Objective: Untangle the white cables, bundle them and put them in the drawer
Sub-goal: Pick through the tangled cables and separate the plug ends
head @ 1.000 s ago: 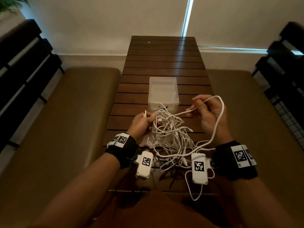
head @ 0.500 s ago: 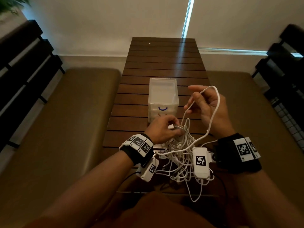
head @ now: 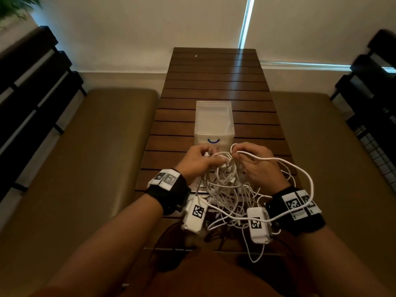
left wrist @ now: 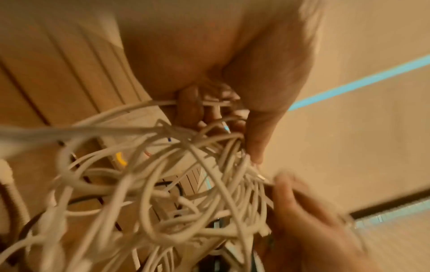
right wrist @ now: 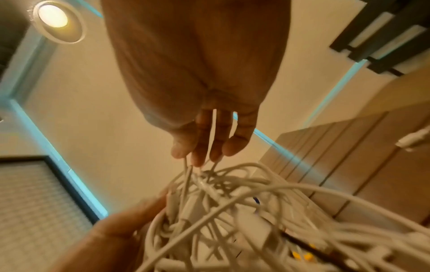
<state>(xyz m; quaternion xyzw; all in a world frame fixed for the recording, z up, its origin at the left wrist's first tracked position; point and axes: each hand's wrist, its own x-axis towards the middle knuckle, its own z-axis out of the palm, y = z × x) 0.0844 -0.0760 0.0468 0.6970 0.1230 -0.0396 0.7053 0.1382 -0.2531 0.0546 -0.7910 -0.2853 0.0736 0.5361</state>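
No readable writing anywhere; only black-and-white square code tags on the black wrist bands (head: 169, 190) and on the white wrist camera boxes (head: 194, 215).

Left hand (head: 198, 161), seen from the head view, curled over the top of the tangled mass of thin white cables (head: 227, 189), fingers closed round several strands and a plug end. In the left wrist view, fingers (left wrist: 189, 108) hooked through the strands, thumb alongside. Right hand (head: 255, 166) just beside the left, nearly touching it, fingertips pinching a strand at the top of the tangle; in the right wrist view, fingers (right wrist: 218, 136) bunched together with one cable running down between them.

Tangle lifted off the dark brown slatted wooden table (head: 214, 82), hanging between both hands in many knotted loops, with one long loop swinging out past the right wrist and another dangling over the table's near edge. Small translucent white plastic drawer box with a blue curved handle (head: 214, 123) just behind the hands, on the table.
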